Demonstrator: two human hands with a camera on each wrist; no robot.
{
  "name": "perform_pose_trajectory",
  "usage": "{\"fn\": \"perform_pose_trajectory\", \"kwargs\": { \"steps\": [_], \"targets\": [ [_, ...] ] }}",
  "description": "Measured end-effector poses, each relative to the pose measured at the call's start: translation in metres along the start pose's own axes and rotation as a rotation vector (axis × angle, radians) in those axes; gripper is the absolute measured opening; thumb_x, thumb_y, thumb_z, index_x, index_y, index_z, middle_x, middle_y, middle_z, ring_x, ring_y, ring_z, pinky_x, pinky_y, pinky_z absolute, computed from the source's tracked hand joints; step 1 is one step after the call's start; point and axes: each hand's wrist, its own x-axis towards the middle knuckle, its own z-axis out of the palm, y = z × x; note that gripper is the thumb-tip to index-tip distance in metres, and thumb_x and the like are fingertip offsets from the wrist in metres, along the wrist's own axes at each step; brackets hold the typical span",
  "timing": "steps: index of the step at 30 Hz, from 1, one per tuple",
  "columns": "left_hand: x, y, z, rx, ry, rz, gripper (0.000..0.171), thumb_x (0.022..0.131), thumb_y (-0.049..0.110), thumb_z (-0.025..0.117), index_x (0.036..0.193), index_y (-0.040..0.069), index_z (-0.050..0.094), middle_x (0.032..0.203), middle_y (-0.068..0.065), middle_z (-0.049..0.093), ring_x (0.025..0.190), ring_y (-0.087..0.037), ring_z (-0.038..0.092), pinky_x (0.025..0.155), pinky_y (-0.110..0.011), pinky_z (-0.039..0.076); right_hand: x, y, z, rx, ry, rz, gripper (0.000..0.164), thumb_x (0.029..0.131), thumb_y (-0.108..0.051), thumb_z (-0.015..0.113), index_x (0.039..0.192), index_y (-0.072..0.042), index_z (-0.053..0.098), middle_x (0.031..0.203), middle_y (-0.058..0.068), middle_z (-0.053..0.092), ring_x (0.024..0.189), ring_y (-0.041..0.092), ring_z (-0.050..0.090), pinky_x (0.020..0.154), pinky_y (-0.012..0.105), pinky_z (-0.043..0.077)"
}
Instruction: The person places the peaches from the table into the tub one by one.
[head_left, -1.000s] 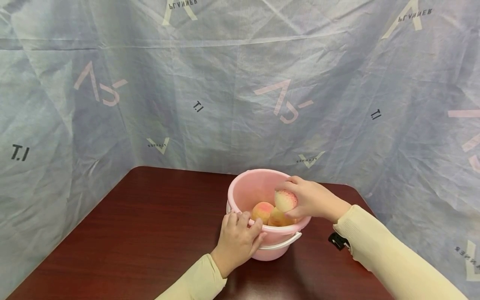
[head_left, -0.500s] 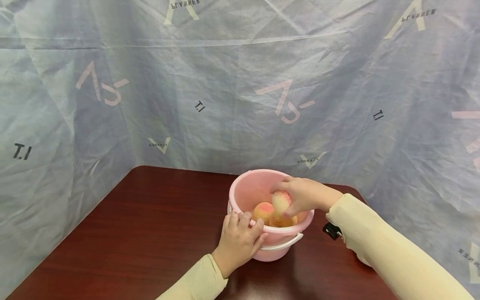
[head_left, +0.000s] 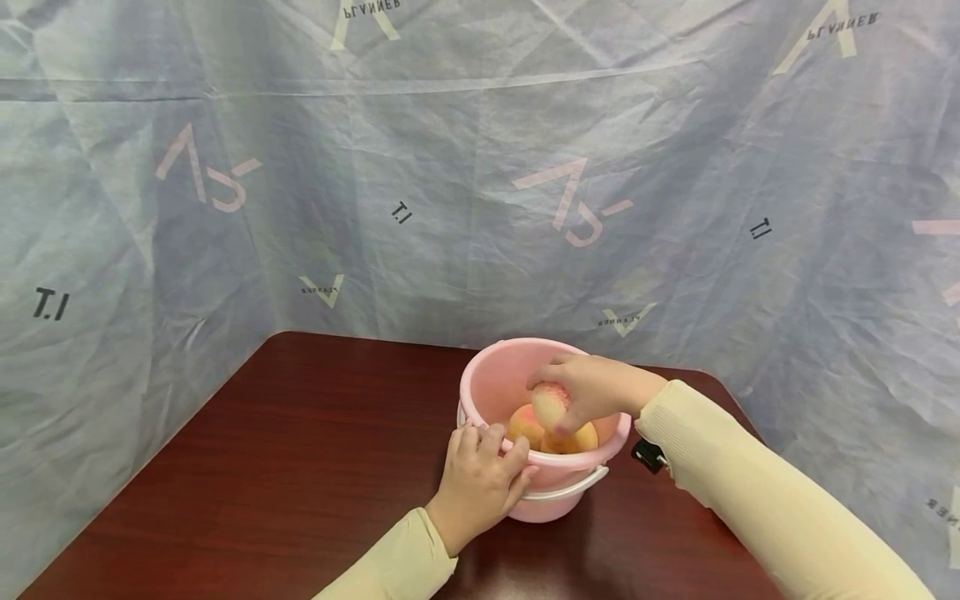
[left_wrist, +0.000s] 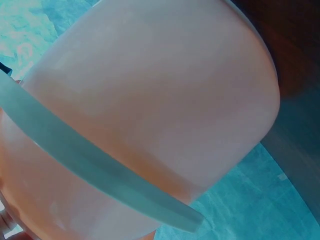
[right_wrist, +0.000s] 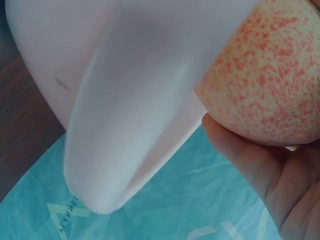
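A pink bucket (head_left: 547, 507) stands on the table, its white handle (head_left: 566, 487) lowered against the front side. My left hand (head_left: 476, 483) grips the near left rim, fingers hooked over it. Inside the bucket's mouth, my right hand (head_left: 600, 387) holds a pale peach with red speckles (head_left: 550, 404). Below it lie a yellow-red peach (head_left: 525, 425) and another yellowish peach (head_left: 579, 440), partly hidden by the hand and rim. The right wrist view shows the speckled peach (right_wrist: 275, 75) close up, with a digit under it. Bucket wall (left_wrist: 165, 90) and handle fill the left wrist view.
The dark red-brown table (head_left: 262, 467) extends to the left of the bucket. A grey printed cloth (head_left: 450, 167) hangs behind the table and along both sides. A black device (head_left: 648, 457) sits at the right wrist.
My right hand has moved left and slightly down within the bucket's mouth, carrying the speckled peach over the other peaches. My left hand stays on the rim.
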Motion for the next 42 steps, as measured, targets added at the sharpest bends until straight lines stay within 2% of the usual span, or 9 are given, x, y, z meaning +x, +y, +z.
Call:
{"fn": "perform_pose_trajectory", "kwargs": {
  "steps": [6, 10, 14, 20, 25, 30, 36, 42],
  "targets": [
    [0.0, 0.0, 0.0, -0.001, 0.001, -0.005, 0.037, 0.101, 0.041, 0.034, 0.095, 0.014, 0.059, 0.087, -0.008, 0.05, 0.075, -0.026, 0.047, 0.064, -0.038, 0.039, 0.005, 0.0, 0.003, 0.031, 0.05, -0.013, 0.065, 0.065, -0.025, 0.083, 0.123, -0.009, 0.059, 0.119, 0.008, 0.058, 0.1, 0.021, 0.058, 0.086, 0.038, 0.048],
    [-0.001, 0.001, 0.0, -0.001, 0.005, -0.002, 0.037, 0.101, 0.041, 0.034, 0.095, 0.014, 0.059, 0.088, -0.008, 0.051, 0.075, -0.026, 0.047, 0.064, -0.038, 0.039, 0.004, -0.001, 0.002, 0.065, 0.114, -0.001, 0.068, 0.07, -0.021, 0.081, 0.131, -0.008, 0.053, 0.127, 0.016, 0.053, 0.099, 0.025, 0.059, 0.086, 0.041, 0.048],
    [0.0, 0.001, 0.0, -0.002, 0.011, 0.004, 0.037, 0.101, 0.04, 0.035, 0.094, 0.014, 0.06, 0.088, -0.008, 0.051, 0.074, -0.026, 0.046, 0.064, -0.037, 0.039, -0.001, -0.002, -0.002, 0.092, 0.16, 0.024, 0.07, 0.074, -0.016, 0.08, 0.137, -0.009, 0.048, 0.128, 0.018, 0.052, 0.1, 0.027, 0.059, 0.085, 0.044, 0.049],
    [0.001, 0.001, 0.0, 0.011, -0.001, -0.006, 0.037, 0.101, 0.041, 0.033, 0.094, 0.015, 0.059, 0.085, -0.008, 0.051, 0.075, -0.027, 0.047, 0.064, -0.038, 0.039, -0.005, -0.001, 0.001, 0.077, 0.152, 0.04, 0.069, 0.075, -0.019, 0.079, 0.137, -0.012, 0.048, 0.133, 0.019, 0.05, 0.099, 0.028, 0.061, 0.084, 0.045, 0.049],
    [0.001, 0.001, -0.001, 0.006, -0.003, -0.012, 0.038, 0.101, 0.041, 0.032, 0.096, 0.014, 0.06, 0.085, -0.008, 0.05, 0.074, -0.027, 0.047, 0.063, -0.037, 0.038, -0.009, 0.001, 0.005, 0.033, 0.135, 0.042, 0.065, 0.076, -0.019, 0.078, 0.134, -0.011, 0.051, 0.138, 0.021, 0.046, 0.106, 0.033, 0.061, 0.086, 0.048, 0.049],
    [0.001, 0.001, -0.001, 0.01, -0.011, -0.01, 0.038, 0.101, 0.041, 0.033, 0.097, 0.014, 0.06, 0.086, -0.008, 0.05, 0.074, -0.027, 0.046, 0.064, -0.038, 0.039, -0.013, 0.004, 0.003, -0.007, 0.12, 0.071, 0.058, 0.078, -0.021, 0.076, 0.131, -0.011, 0.054, 0.133, 0.02, 0.05, 0.103, 0.033, 0.061, 0.085, 0.048, 0.049],
    [0.001, 0.001, 0.0, 0.008, -0.016, -0.012, 0.038, 0.101, 0.041, 0.033, 0.097, 0.014, 0.06, 0.085, -0.009, 0.05, 0.074, -0.027, 0.046, 0.064, -0.038, 0.039, -0.021, 0.008, 0.0, 0.002, 0.145, 0.081, 0.059, 0.078, -0.017, 0.075, 0.132, -0.011, 0.053, 0.125, 0.017, 0.054, 0.101, 0.032, 0.062, 0.083, 0.048, 0.049],
    [0.0, 0.001, -0.001, 0.012, -0.019, -0.01, 0.038, 0.101, 0.04, 0.033, 0.097, 0.013, 0.06, 0.085, -0.009, 0.049, 0.074, -0.027, 0.046, 0.064, -0.038, 0.039, -0.036, 0.018, -0.004, 0.02, 0.166, 0.131, 0.057, 0.081, -0.017, 0.073, 0.133, -0.009, 0.053, 0.126, 0.015, 0.054, 0.107, 0.032, 0.059, 0.086, 0.051, 0.047]
  ]
}}
